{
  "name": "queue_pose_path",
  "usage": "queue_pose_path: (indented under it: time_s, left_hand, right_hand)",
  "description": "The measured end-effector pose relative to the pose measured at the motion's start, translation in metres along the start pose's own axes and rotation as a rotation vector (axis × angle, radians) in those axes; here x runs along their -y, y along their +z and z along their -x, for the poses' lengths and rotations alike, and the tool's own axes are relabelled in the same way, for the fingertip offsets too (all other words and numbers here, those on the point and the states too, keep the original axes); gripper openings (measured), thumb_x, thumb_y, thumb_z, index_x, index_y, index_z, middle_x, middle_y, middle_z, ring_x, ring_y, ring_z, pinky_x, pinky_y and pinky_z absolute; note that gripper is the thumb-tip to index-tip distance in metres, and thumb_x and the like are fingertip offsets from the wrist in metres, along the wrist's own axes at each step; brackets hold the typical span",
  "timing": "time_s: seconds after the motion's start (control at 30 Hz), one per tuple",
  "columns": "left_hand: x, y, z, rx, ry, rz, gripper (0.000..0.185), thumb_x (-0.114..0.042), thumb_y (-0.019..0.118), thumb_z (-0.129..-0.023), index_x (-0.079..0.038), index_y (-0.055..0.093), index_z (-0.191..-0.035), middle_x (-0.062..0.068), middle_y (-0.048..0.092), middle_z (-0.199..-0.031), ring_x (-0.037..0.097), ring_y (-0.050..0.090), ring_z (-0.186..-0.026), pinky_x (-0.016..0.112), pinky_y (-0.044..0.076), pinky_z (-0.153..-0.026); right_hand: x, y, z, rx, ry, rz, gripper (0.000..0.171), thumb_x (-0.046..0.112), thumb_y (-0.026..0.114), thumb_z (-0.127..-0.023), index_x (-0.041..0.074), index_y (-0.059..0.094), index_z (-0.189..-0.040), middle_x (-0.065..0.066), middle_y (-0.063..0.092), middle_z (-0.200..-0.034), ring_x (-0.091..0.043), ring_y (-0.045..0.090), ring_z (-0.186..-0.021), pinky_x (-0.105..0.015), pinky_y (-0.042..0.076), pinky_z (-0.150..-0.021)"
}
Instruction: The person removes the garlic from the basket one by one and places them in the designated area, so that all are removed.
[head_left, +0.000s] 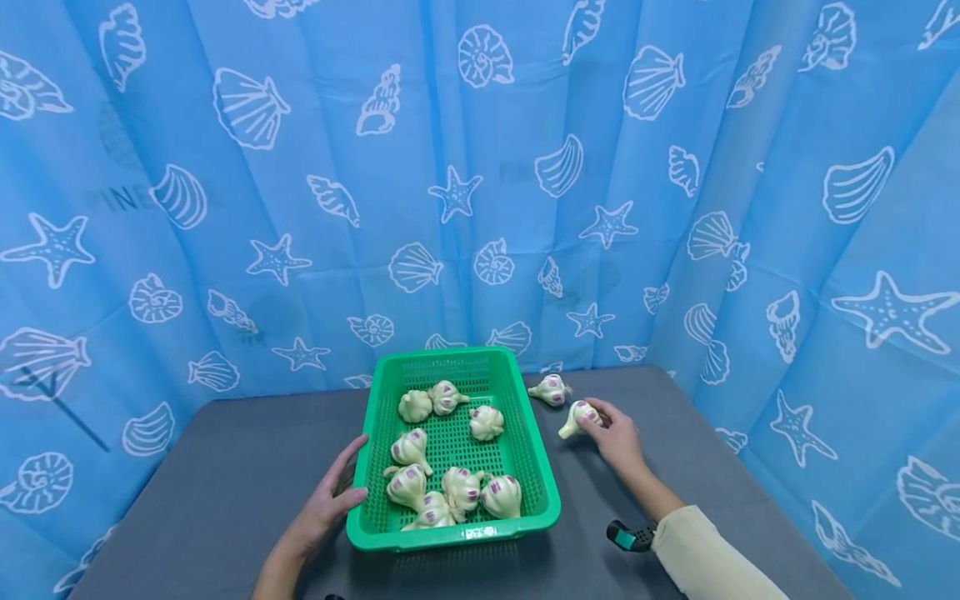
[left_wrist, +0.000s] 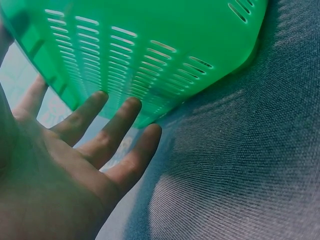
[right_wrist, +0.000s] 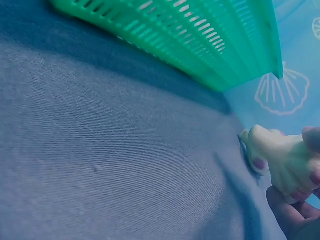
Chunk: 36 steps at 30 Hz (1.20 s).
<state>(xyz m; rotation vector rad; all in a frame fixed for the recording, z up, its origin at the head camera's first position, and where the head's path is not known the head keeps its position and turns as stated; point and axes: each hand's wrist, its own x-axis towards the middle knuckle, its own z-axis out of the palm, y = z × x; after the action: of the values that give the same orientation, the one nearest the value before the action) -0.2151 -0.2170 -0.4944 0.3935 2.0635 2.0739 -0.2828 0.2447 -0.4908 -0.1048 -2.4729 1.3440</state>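
Note:
A green plastic basket (head_left: 542,467) stands on the dark table with several garlic bulbs (head_left: 486,423) inside, white with purple patches. My left hand (head_left: 324,508) is at the basket's left side, thumb and fingers spread along its rim; in the left wrist view the fingers (left_wrist: 117,131) are extended beside the slotted wall. To the right of the basket, my right hand (head_left: 617,435) pinches a garlic bulb (head_left: 577,417) between thumb and fingers, its stem pointing toward the basket. In the right wrist view this held bulb (right_wrist: 287,160) appears above the cloth.
Another garlic bulb (head_left: 551,389) lies on the table by the basket's far right corner. A grey cloth (head_left: 225,492) covers the table. Blue curtains (head_left: 450,208) with white shells and starfish hang behind and along the sides.

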Motion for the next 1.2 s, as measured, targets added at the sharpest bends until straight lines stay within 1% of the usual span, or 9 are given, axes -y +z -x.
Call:
queue_pose_path:
  time_s: [0.17, 0.27, 0.4, 0.6, 0.7, 0.87, 1.03, 1.2]
  left_hand:
    - [0.002, -0.002, -0.001, 0.02, 0.012, -0.001, 0.069, -0.014, 0.048, -0.1, -0.018, 0.011, -0.158, 0.029, 0.011, -0.156, 0.05, 0.024, -0.136, 0.042, 0.048, -0.09]
    - [0.003, -0.003, -0.002, 0.013, 0.01, -0.006, 0.069, -0.014, 0.048, -0.1, -0.019, 0.011, -0.158, 0.028, 0.011, -0.156, 0.05, 0.025, -0.136, 0.041, 0.047, -0.09]
    - [0.002, -0.003, -0.002, 0.006, 0.009, -0.01, 0.068, -0.015, 0.049, -0.1, -0.019, 0.012, -0.157, 0.028, 0.012, -0.156, 0.05, 0.025, -0.136, 0.042, 0.047, -0.091]
    - [0.002, -0.003, -0.001, 0.013, 0.025, -0.012, 0.069, -0.015, 0.049, -0.1, -0.018, 0.011, -0.158, 0.028, 0.012, -0.156, 0.05, 0.024, -0.136, 0.043, 0.046, -0.092]
    - [0.002, -0.003, -0.001, 0.025, 0.03, -0.007, 0.068, -0.014, 0.048, -0.1, -0.018, 0.011, -0.158, 0.028, 0.011, -0.156, 0.051, 0.024, -0.136, 0.042, 0.046, -0.091]
    - [0.001, -0.003, 0.0, 0.03, 0.023, -0.003, 0.069, -0.014, 0.048, -0.101, -0.017, 0.01, -0.158, 0.029, 0.01, -0.156, 0.05, 0.025, -0.135, 0.04, 0.047, -0.091]
    - [0.0, -0.002, 0.0, 0.032, 0.03, -0.023, 0.069, -0.014, 0.047, -0.101, -0.014, 0.009, -0.158, 0.031, 0.011, -0.155, 0.05, 0.026, -0.135, 0.041, 0.047, -0.09]
    - [0.0, -0.001, 0.0, 0.027, 0.024, -0.017, 0.067, -0.014, 0.047, -0.101, -0.016, 0.011, -0.158, 0.03, 0.013, -0.155, 0.049, 0.027, -0.134, 0.041, 0.047, -0.09]
  right_hand:
    - [-0.003, 0.004, -0.01, -0.016, 0.032, 0.007, 0.042, 0.018, 0.069, -0.092, 0.001, 0.06, -0.129, -0.023, 0.06, -0.124, -0.035, 0.058, -0.11, -0.045, 0.046, -0.086]
    - [-0.002, 0.004, -0.015, -0.024, 0.062, 0.007, 0.042, 0.017, 0.068, -0.092, 0.001, 0.059, -0.129, -0.024, 0.059, -0.125, -0.037, 0.056, -0.111, -0.047, 0.045, -0.087]
    - [-0.002, 0.002, -0.019, -0.027, 0.087, 0.015, 0.042, 0.017, 0.068, -0.092, -0.001, 0.058, -0.129, -0.025, 0.058, -0.126, -0.036, 0.054, -0.111, -0.047, 0.043, -0.088]
    - [-0.003, 0.0, -0.024, -0.048, 0.144, -0.008, 0.045, 0.009, 0.064, -0.092, -0.004, 0.053, -0.133, -0.029, 0.052, -0.131, -0.04, 0.05, -0.118, -0.05, 0.04, -0.094]
    - [-0.005, 0.0, -0.027, -0.061, 0.165, -0.005, 0.046, 0.005, 0.061, -0.091, -0.004, 0.051, -0.134, -0.029, 0.05, -0.134, -0.042, 0.046, -0.122, -0.052, 0.037, -0.097]
    - [-0.011, -0.002, -0.032, -0.059, 0.18, 0.006, 0.047, 0.003, 0.057, -0.091, -0.003, 0.049, -0.137, -0.029, 0.046, -0.138, -0.043, 0.041, -0.126, -0.054, 0.034, -0.099]
    - [-0.015, -0.004, -0.035, -0.049, 0.186, 0.016, 0.048, 0.004, 0.055, -0.092, -0.002, 0.048, -0.139, -0.029, 0.045, -0.139, -0.043, 0.041, -0.126, -0.053, 0.036, -0.097]
    - [-0.019, -0.004, -0.036, -0.042, 0.17, 0.075, 0.05, 0.006, 0.054, -0.091, -0.003, 0.047, -0.14, -0.029, 0.044, -0.14, -0.045, 0.038, -0.128, -0.056, 0.03, -0.101]
